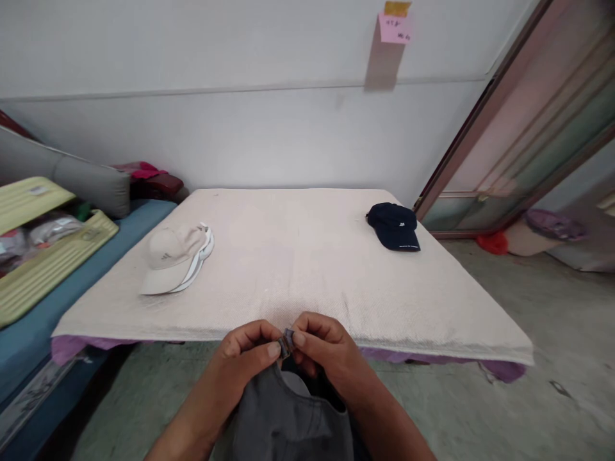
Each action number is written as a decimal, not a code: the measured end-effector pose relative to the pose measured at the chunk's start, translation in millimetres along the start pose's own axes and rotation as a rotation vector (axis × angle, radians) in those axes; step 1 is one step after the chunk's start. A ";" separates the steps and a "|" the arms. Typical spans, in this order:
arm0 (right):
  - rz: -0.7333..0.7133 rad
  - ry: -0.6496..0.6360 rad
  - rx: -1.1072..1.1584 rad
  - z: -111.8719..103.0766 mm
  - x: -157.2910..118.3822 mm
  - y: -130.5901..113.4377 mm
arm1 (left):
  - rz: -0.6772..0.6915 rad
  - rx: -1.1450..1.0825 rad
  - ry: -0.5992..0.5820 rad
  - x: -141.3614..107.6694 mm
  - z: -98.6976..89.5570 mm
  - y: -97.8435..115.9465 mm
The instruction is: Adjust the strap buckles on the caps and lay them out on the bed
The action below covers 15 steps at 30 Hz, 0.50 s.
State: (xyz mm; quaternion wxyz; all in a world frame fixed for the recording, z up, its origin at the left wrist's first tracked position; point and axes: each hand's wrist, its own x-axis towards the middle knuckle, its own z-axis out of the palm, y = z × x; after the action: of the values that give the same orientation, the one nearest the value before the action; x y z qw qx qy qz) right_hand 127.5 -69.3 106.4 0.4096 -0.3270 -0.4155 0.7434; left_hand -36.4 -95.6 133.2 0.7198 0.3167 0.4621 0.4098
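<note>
A dark grey cap (293, 419) hangs below my two hands, its back opening and adjusting strap turned up toward me. My left hand (245, 358) pinches the strap by its small buckle (284, 346) between thumb and forefinger. From the other side, my right hand (327, 349) grips the strap's end close to the buckle, thumb on top. Whether the strap runs through the buckle is too small to tell. Beyond them on the covered table, light beige and white caps (168, 261) lie stacked at the left, and a navy cap (394, 226) rests at the right.
The table's pale cloth (288, 256) has a purple layer (413, 355) under its front edge. At left stands a blue seat (144, 218) with a grey cushion (72, 173) and a yellow open case (62, 256). A pink note (394, 29) hangs on the wall; a sliding door (519, 128) stands right.
</note>
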 end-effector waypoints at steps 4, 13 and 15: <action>-0.004 -0.006 -0.008 1.9 -0.7 0.0 | 0.005 0.015 0.038 -0.6 1.0 1.0; 0.040 -0.175 -0.052 -3.8 -6.9 -8.2 | 0.015 0.013 0.049 -3.6 1.7 2.7; 0.035 -0.200 -0.042 -5.4 -7.5 -9.3 | 0.005 0.000 0.032 -4.9 1.1 2.6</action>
State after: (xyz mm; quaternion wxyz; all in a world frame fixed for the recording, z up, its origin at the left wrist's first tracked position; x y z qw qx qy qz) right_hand 138.5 -71.0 113.3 0.3460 -0.2671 -0.4639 0.7706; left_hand -37.4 -98.7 137.8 0.7115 0.3112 0.4726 0.4167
